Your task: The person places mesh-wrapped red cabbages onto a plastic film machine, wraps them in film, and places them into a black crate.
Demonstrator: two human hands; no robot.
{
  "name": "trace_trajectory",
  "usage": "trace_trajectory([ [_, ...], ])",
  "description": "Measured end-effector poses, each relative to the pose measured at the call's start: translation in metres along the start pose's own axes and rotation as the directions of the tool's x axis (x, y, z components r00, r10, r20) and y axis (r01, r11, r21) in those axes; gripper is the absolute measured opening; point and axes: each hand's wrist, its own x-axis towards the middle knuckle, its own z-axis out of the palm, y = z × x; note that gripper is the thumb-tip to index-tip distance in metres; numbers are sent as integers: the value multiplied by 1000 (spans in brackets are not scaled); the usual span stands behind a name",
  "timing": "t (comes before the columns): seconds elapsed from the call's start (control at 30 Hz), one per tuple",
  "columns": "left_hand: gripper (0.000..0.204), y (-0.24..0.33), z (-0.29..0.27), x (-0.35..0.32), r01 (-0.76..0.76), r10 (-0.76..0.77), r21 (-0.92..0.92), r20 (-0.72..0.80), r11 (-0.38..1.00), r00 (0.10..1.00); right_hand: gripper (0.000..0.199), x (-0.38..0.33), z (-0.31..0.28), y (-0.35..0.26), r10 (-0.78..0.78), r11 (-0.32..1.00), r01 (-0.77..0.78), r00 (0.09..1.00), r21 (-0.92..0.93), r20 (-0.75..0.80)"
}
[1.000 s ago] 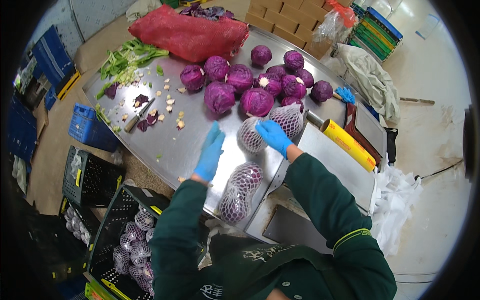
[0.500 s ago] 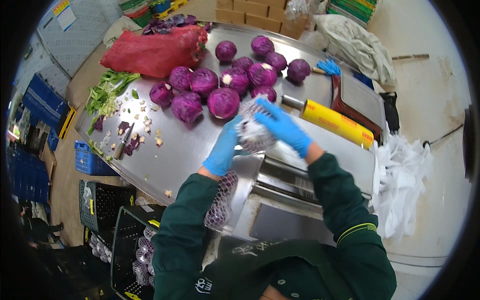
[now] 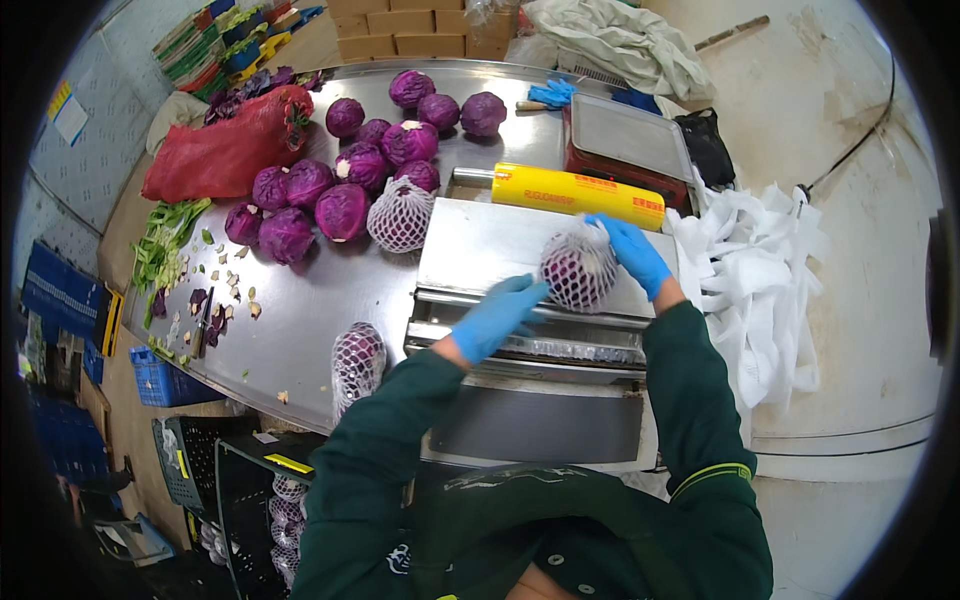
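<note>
A long steel table stands in a workroom with a pale floor. On its right part sits a wrapping machine with a flat metal top and a yellow roll of film at the back edge. Behind it is a red scale with a metal tray. White plastic bags hang beside the machine on the right.

On the table lies a group of loose red cabbages, one cabbage in white net beside them, and another netted cabbage at the near edge. A red mesh sack lies at the far left, with green leaves and small cut pieces near it.

Black crates under the near edge hold more netted cabbages. Brown cardboard boxes are stacked behind the table, and a blue crate stands on the floor at the left.

Both hands wear blue gloves. The netted cabbage in work rests on the machine top. The right hand grasps its upper right side; the left hand touches its left side with open fingers.
</note>
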Motion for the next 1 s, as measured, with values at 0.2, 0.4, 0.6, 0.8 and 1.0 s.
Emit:
trace_trajectory([
  [0.2,36,-22,-37,-35,14,578,998,-49,65,814,59,-133,-50,58,-30,474,-122,987,-872,-155],
  [0.4,25,-62,1,19,24,508,962,-165,273,845,54,-144,-5,70,52,994,-50,998,-96,19],
  [0.6,13,-68,-5,-51,-273,514,912,83,306,854,36,-186,-10,77,25,939,13,994,344,-106],
  [0.8,18,31,-16,-150,-320,154,460,363,828,919,26,-218,-72,-33,-243,955,169,918,243,315],
  [1.0,59,120,-20,-25,-563,750,794,514,-231,417,55,-68,-85,-63,-590,801,551,794,-236,-148],
])
